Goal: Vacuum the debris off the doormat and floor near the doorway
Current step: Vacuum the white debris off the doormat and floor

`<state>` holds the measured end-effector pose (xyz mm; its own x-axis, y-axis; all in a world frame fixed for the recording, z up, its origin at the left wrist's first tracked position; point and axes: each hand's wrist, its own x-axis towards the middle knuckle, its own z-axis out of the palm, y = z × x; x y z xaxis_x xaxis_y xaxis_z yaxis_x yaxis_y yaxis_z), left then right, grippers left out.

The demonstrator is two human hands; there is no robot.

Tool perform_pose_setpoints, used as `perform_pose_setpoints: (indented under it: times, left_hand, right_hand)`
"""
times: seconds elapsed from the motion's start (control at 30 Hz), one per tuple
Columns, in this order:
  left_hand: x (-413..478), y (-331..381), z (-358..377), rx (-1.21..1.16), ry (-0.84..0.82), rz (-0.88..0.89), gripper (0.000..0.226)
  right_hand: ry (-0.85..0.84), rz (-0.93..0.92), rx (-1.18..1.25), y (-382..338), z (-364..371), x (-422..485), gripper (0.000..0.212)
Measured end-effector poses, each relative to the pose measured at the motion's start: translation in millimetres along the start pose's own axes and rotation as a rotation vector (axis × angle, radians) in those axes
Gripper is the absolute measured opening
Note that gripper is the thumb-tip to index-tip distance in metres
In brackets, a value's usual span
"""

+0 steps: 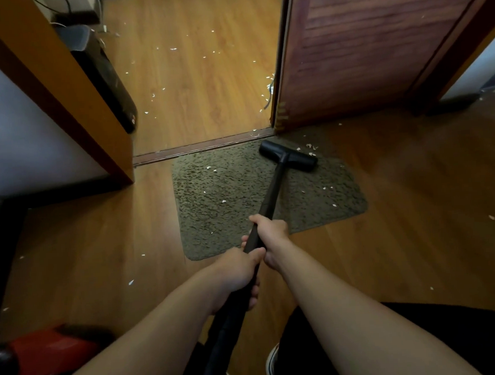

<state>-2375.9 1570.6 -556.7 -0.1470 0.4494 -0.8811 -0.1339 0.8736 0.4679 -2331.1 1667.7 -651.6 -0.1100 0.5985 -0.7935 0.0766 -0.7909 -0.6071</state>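
I grip vacuum tube [271,197] with left hand [239,273] and right hand [271,233] | nozzle [287,156] on far doormat [226,188] | scraps [224,201] scattered

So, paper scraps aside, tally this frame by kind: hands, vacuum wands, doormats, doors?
Hands: 2, left hand and right hand
Vacuum wand: 1, gripped by both hands
Doormat: 1
Door: 1
Total: 5

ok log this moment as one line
left hand: grips vacuum wand | right hand: grips it farther down | floor head: on doormat near door | white scraps: on doormat and floor
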Motion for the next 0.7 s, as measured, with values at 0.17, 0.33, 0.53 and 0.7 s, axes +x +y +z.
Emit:
perform_pose_setpoints:
  times: [0.17, 0.33, 0.53, 0.7]
  left_hand:
    - [-1, -1, 3, 0.0, 0.002, -0.007, 0.034]
    - [-23, -20, 0, -0.008, -0.012, 0.014, 0.026]
    - [-57, -75, -11, -0.019, -0.01, -0.047, 0.036]
    - [-74, -101, -21, 0.003, -0.019, -0.061, 0.04]
  right_hand:
    - [-0.005, 0.011, -0.035, -1, -5, -5, 0.038]
    - [-0.015, 0.009, -0.05, 19, -4, -24, 0.038]
    - [-0.038, 0.06, -0.087, 69, 3, -68, 0.033]
    - [-0.078, 0.071, -0.082, 92, 6, -94, 0.037]
